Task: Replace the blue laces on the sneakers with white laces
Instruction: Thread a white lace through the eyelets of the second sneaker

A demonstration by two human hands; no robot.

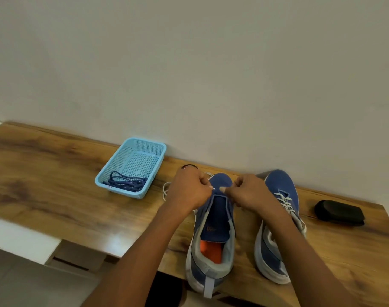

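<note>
At lower centre, left hand (pixel 190 188) and right hand (pixel 247 191) pinch the white lace (pixel 165 191) ends over the unlaced sneaker (pixel 213 235), likely to even them; blue laces (pixel 124 182) sit discarded in the basket (pixel 160 149).

We see a long wooden table with dark grain (pixel 56 173) standing against a plain pale wall (pixel 211 63). On its far right side lies a small black oblong case (pixel 339 213), well apart from the wall.
</note>
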